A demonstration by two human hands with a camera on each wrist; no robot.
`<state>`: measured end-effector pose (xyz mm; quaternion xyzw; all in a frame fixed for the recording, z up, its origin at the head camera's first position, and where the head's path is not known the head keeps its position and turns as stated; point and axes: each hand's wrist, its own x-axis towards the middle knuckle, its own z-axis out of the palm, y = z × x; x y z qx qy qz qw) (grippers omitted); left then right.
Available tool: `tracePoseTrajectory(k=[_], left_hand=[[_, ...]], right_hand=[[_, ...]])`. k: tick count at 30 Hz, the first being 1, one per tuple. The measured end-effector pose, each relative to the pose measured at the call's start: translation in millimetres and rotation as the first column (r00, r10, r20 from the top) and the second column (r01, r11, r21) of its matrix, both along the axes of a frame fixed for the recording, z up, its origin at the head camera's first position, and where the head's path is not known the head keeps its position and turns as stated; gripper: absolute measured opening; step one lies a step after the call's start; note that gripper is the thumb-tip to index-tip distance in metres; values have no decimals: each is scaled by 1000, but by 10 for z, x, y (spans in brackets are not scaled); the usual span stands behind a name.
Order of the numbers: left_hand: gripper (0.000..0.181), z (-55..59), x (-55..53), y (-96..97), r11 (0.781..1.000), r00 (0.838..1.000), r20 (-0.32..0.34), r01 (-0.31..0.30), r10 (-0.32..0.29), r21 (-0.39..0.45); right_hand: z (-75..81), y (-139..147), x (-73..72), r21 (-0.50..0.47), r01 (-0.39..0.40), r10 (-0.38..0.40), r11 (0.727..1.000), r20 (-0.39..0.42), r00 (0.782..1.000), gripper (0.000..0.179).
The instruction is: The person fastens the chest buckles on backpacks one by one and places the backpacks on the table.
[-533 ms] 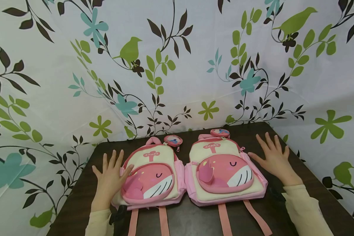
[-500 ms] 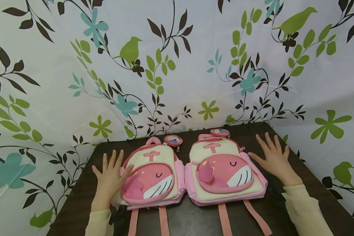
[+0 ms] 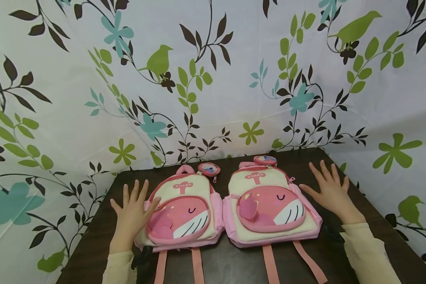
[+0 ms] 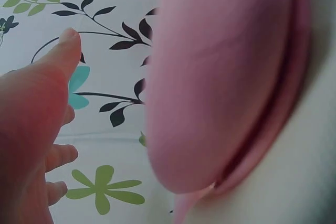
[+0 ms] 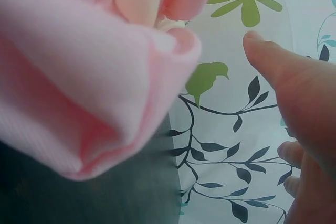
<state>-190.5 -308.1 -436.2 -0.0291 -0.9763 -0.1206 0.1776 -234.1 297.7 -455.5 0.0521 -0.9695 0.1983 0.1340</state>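
Observation:
Two pink and cream backpacks lie side by side on a dark table, each with a whale on its front pocket. My left hand, fingers spread, is beside the left backpack, its thumb overlapping the bag's edge in the head view. To the right of the right backpack, my right hand is also spread and holds nothing. In the left wrist view the pink whale pocket stands apart from the thumb. The right wrist view shows a pink side pocket, with a gap between it and my thumb.
Small round pouches hang at the tops of the bags, one pouch on the left and another pouch on the right. Pink straps trail toward the near side of the table. A patterned curtain hangs behind.
The head view has shifted very slightly. Both hands and both backpacks stay where they were.

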Motion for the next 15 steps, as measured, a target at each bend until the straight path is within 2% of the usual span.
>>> tracePoseTrajectory(k=[5, 9, 15], left_hand=[[85, 34, 18, 27, 1000, 1000, 11, 13, -13, 3], [85, 76, 29, 150, 999, 999, 31, 33, -34, 33], [82, 134, 60, 455, 989, 991, 38, 127, -130, 71]], right_hand=[[39, -50, 43, -12, -17, 16, 1000, -6, 1000, 95], [107, -122, 85, -18, -55, 55, 998, -13, 998, 95], [265, -300, 216, -53, -161, 162, 986, 20, 987, 93]])
